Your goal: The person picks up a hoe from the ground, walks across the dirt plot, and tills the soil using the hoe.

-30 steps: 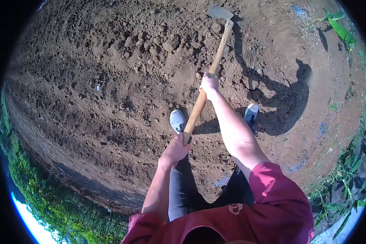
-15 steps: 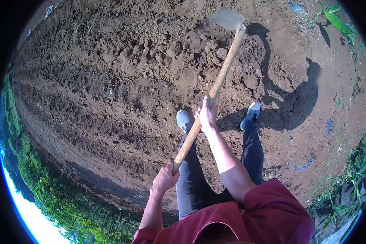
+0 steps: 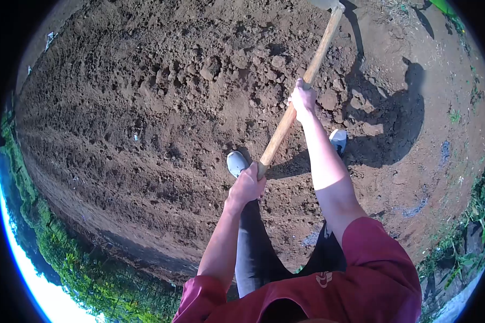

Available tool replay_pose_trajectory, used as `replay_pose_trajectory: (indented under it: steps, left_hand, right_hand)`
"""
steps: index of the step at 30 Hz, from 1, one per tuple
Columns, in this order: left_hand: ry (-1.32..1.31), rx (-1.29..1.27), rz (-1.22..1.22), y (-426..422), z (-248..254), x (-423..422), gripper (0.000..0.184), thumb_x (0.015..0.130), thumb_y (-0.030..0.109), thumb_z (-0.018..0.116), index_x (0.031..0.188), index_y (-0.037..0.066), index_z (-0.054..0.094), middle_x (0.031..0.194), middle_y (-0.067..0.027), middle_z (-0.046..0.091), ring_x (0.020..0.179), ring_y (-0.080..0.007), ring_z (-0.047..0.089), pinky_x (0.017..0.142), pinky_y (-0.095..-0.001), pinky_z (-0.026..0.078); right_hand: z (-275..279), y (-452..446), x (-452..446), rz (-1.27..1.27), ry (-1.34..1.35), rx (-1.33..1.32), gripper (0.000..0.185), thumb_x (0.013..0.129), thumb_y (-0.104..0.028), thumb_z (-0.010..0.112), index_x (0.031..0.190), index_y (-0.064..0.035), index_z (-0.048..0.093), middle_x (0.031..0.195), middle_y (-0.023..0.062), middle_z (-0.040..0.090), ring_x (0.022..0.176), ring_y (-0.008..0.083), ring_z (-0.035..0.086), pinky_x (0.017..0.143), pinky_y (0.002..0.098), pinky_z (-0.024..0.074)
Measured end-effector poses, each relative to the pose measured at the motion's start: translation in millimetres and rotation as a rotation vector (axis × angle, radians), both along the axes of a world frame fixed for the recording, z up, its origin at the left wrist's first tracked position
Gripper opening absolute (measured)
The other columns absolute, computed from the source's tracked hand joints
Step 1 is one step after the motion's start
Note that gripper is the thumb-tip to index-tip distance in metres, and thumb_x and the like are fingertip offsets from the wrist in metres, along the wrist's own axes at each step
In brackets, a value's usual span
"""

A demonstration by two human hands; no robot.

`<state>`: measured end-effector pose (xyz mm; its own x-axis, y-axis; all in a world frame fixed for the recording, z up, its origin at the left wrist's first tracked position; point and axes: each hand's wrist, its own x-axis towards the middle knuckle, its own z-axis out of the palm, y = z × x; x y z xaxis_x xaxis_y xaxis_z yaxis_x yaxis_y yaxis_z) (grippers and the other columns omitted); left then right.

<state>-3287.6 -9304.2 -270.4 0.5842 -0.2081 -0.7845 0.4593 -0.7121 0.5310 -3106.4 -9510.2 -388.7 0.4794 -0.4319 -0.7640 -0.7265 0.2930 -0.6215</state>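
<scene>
A hoe (image 3: 279, 135) with a long wooden handle runs diagonally in front of me, its metal blade partly cut off by the top edge of the view. My left hand (image 3: 247, 184) is closed around the butt end of the handle, above my left leg. Farther up, my right hand (image 3: 303, 99) grips the handle near its middle, with the arm stretched forward. The blade appears raised over the soil, though its exact height is hard to judge.
Loose, clumpy soil (image 3: 215, 91) spreads ahead and to the left. My left shoe (image 3: 236, 163) and right shoe (image 3: 338, 141) stand on the dirt. My shadow (image 3: 407, 124) falls to the right. Green plants (image 3: 86, 274) border the lower left, with more plants along the right edge.
Both hands and the hoe have moved forward, up the view and slightly to the right. The blade has passed partly beyond the top edge. Both hands have kept their grip.
</scene>
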Motion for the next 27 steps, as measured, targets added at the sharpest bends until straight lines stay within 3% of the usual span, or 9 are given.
replay_pose_trajectory:
  steps: [2, 4, 6, 7, 12, 18, 21, 24, 27]
  left_hand:
    - [0.123, 0.026, 0.036, 3.9, -28.8, -5.1, 0.04, 0.084, 0.017, 0.063, 0.116, -0.002, 0.05, 0.096, -0.0293, 0.066, 0.094, -0.0433, 0.065, 0.08, -0.0468, 0.052]
    - [0.072, 0.063, 0.08, 14.9, -32.9, -21.8, 0.034, 0.082, 0.018, 0.063, 0.106, -0.004, 0.054, 0.087, -0.0272, 0.064, 0.086, -0.0434, 0.065, 0.073, -0.0467, 0.051]
    - [0.117, 0.006, 0.117, 39.1, -17.7, -37.6, 0.033, 0.082, 0.017, 0.062, 0.106, -0.005, 0.054, 0.088, -0.0271, 0.064, 0.085, -0.0421, 0.065, 0.072, -0.046, 0.051]
    - [0.229, 0.024, 0.106, 48.6, 6.7, -38.0, 0.038, 0.081, 0.017, 0.062, 0.109, -0.007, 0.052, 0.096, -0.0316, 0.064, 0.095, -0.0448, 0.064, 0.082, -0.0468, 0.051]
    - [0.209, 0.064, 0.093, 106.8, 65.7, -81.3, 0.036, 0.08, 0.017, 0.06, 0.105, -0.008, 0.053, 0.094, -0.0332, 0.063, 0.093, -0.0462, 0.064, 0.079, -0.0497, 0.05]
    - [0.213, 0.128, 0.125, 120.2, 142.6, -107.1, 0.038, 0.081, 0.018, 0.061, 0.108, -0.007, 0.054, 0.085, -0.032, 0.063, 0.086, -0.0475, 0.064, 0.073, -0.0519, 0.05]
    - [0.204, 0.13, 0.107, 124.7, 168.7, -131.1, 0.039, 0.081, 0.019, 0.062, 0.111, -0.005, 0.054, 0.08, -0.0303, 0.064, 0.081, -0.0477, 0.064, 0.07, -0.0523, 0.051]
    - [0.164, 0.103, 0.035, 109.7, 157.9, -114.0, 0.042, 0.083, 0.018, 0.063, 0.117, -0.004, 0.052, 0.077, -0.0289, 0.064, 0.078, -0.0481, 0.063, 0.068, -0.0534, 0.051]
    - [0.121, 0.02, -0.018, 76.7, 99.8, -72.3, 0.043, 0.083, 0.018, 0.063, 0.119, -0.003, 0.051, 0.082, -0.03, 0.064, 0.082, -0.0478, 0.063, 0.072, -0.0532, 0.052]
  right_hand:
    - [-48.2, 25.9, -4.5, 0.141, 0.103, -0.062, 0.038, 0.098, -0.034, 0.056, 0.083, 0.0006, 0.057, 0.059, 0.008, 0.057, 0.043, 0.0173, 0.055, 0.041, 0.0316, 0.049]
    - [-85.9, 44.7, -18.6, 0.263, 0.284, -0.162, 0.043, 0.097, -0.036, 0.054, 0.085, 0.0047, 0.059, 0.058, 0.0112, 0.06, 0.045, 0.0213, 0.06, 0.042, 0.0336, 0.0518]
    - [-59.5, 70.9, -35.4, 0.225, 0.268, -0.114, 0.046, 0.097, -0.039, 0.053, 0.082, 0.0041, 0.059, 0.056, 0.0106, 0.059, 0.043, 0.0219, 0.06, 0.041, 0.034, 0.0516]
    - [-58.0, 83.8, -56.6, 0.215, 0.274, -0.094, 0.046, 0.098, -0.039, 0.053, 0.081, 0.004, 0.059, 0.055, 0.0104, 0.059, 0.042, 0.0216, 0.059, 0.041, 0.0341, 0.0514]
    - [-9.8, 139.1, -99.9, 0.175, 0.314, 0.062, 0.037, 0.099, -0.036, 0.055, 0.081, -0.0035, 0.057, 0.056, 0.0048, 0.053, 0.043, 0.0164, 0.055, 0.04, 0.0321, 0.0482]
    - [63.0, 158.9, -144.7, -0.021, 0.146, 0.325, 0.032, 0.099, -0.034, 0.057, 0.088, -0.0055, 0.047, 0.056, 0.0006, 0.046, 0.041, 0.0132, 0.048, 0.037, 0.0307, 0.0432]
    - [100.1, 153.9, -160.2, -0.054, 0.12, 0.324, 0.03, 0.099, -0.031, 0.058, 0.089, -0.0046, 0.048, 0.054, 0.0008, 0.045, 0.038, 0.013, 0.047, 0.036, 0.0297, 0.0412]
    - [121.1, 121.0, -138.3, -0.099, 0.085, 0.377, 0.031, 0.099, -0.035, 0.057, 0.089, -0.0066, 0.047, 0.058, 0.0021, 0.047, 0.04, 0.0129, 0.047, 0.037, 0.0301, 0.0424]
    - [89.7, 70.7, -93.4, -0.109, -0.005, 0.186, 0.034, 0.099, -0.035, 0.057, 0.085, -0.0059, 0.048, 0.056, 0.0014, 0.046, 0.041, 0.0137, 0.048, 0.038, 0.0308, 0.0433]
